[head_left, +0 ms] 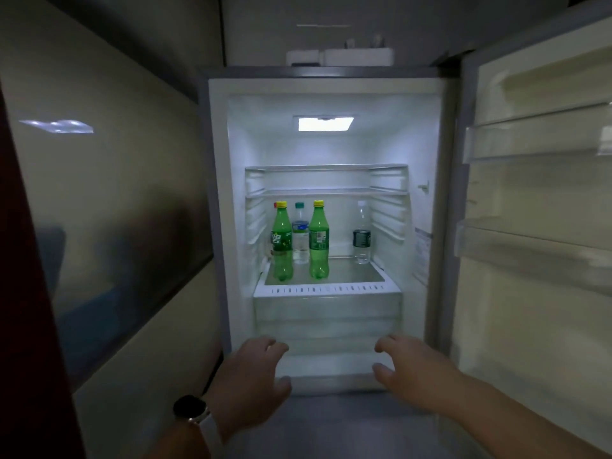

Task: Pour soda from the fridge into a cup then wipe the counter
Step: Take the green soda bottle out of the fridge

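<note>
The fridge stands open in front of me, lit inside. On its lower glass shelf stand two green soda bottles with yellow caps, one at the left and one nearer the middle. Between and behind them is a clear water bottle; another clear bottle stands at the right. My left hand, with a watch on the wrist, and my right hand hover below the shelf in front of the drawer, fingers apart, holding nothing.
The fridge door is swung open to the right, its clear door bins bare. A clear crisper drawer sits under the bottle shelf. White boxes rest on top of the fridge. A glossy wall panel runs along the left.
</note>
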Motion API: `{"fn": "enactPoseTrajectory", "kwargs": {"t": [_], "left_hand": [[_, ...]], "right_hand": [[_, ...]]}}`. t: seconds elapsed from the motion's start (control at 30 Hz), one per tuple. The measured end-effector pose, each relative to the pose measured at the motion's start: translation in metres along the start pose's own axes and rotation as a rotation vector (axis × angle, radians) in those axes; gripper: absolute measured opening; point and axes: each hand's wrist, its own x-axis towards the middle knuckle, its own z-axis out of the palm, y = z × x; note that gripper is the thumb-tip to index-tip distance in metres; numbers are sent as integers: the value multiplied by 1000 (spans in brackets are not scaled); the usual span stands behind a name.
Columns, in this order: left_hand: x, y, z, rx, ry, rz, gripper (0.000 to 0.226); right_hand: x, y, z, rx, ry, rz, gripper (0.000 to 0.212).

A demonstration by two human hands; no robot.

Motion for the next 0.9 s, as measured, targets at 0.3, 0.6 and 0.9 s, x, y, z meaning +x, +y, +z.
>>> {"fn": "enactPoseTrajectory", "kwargs": {"t": [0.3,0.6,0.9], "left_hand": [[57,-21,13,-70,22,-25,56],[128,-25,41,-97,15,-31,57],[228,-26,41,-501,20,-198,50]], "right_hand": [[67,-14,9,20,-25,25,50],[142,3,29,68,-33,32,48],[233,7,32,319,51,90,42]]}}
